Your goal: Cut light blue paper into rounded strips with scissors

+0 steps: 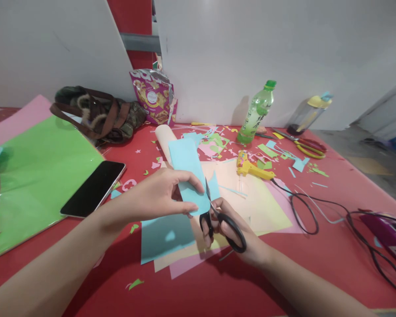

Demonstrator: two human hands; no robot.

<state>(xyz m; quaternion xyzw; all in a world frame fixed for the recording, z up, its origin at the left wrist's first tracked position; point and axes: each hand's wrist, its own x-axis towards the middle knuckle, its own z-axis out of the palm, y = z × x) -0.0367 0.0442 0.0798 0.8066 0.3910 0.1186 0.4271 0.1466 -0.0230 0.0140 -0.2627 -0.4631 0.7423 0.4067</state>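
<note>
A strip of light blue paper (185, 159) with a rounded lower end is pinched between the thumb and fingers of my left hand (166, 191). My right hand (231, 222) grips a pair of black-handled scissors (235, 235), fingers through the loops. The blades point up and away, slightly parted, at the right edge of the strip near its rounded corner. Under both hands lie stacked sheets of coloured paper: a blue sheet (165, 240) on the left, cream, yellow and pink ones beneath. A pale paper roll (164, 136) sits behind the strip.
Paper scraps (214, 143) litter the red table. A yellow glue gun (252, 168) trails a black cord rightward. Further back stand a green bottle (257, 112), a tumbler (308, 114), a snack bag (155, 97) and a camouflage bag (102, 114). A phone (93, 189) overlaps green sheets (42, 176).
</note>
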